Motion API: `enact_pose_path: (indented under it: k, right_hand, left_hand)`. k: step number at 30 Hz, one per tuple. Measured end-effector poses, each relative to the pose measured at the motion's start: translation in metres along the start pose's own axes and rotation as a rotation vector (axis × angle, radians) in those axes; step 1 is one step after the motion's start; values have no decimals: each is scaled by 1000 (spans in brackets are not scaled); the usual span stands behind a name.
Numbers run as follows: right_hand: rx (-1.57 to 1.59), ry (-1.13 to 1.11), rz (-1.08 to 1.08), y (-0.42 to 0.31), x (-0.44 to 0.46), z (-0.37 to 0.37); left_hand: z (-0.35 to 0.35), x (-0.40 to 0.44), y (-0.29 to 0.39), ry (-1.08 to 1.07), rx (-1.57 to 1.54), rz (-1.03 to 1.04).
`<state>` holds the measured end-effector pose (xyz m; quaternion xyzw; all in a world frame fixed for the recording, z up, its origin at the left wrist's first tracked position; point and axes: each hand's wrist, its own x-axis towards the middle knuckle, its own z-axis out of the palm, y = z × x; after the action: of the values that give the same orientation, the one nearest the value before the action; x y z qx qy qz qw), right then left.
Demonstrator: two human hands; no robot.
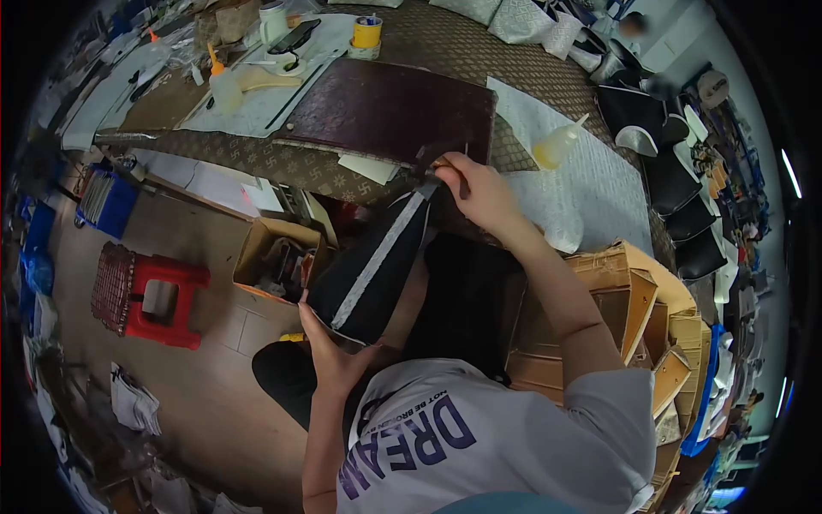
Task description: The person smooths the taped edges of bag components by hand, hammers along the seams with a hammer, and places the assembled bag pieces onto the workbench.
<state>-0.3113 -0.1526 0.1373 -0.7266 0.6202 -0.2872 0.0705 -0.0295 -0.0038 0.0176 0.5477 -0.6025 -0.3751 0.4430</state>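
Observation:
A black piece with a pale strip down its middle [370, 272] lies over my lap, its narrow end at the table edge. My left hand [336, 349] is wrapped round its wide lower end, thumb and fingers on either side. Up at the narrow end, my right hand [462, 182] is closed on a dark tool with a metal part [431, 176], which touches the tip of the piece. The tool's exact shape is too dark to make out. A dark red board [394, 107] lies on the table just beyond it.
On the table stand a yellow cup [367, 32], a glue bottle [224, 86] and another bottle [556, 146]. A cardboard box [248, 257] and a red stool [175, 300] are at the left, large cartons [642, 317] at the right. Black pieces [676, 171] line the far right.

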Motion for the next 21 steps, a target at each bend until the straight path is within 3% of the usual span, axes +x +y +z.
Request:
enact_pose_path:
  k: [2,3,7,10,11,15,18,21]
  right_hand:
    - [132,242,19,-4,-15,15]
    - [147,234,8,0,-20,22]
    - [-86,-74,69,20,-1,8]
    - [24,214,95,7,-13,12]
    - [173,380,-37,16,-17,29]
    - [21,-51,18,27,-17,16]
    - [-37,67,-33,10,-21,0]
    - [349,108,-56,-1,-35,-3]
  left_hand:
    - [0,-2,-1,21,-9,29]
    - [1,-1,-1,28,-12,50]
    - [4,-2,4,53,110,125]
    - [3,-4,-4,33,91,70]
    - [3,-4,-5,41,104,75]
    - [4,-3,-2,35,178,98]
    - [5,-2,0,35,185,80]
    - [5,-4,-2,44,178,85]
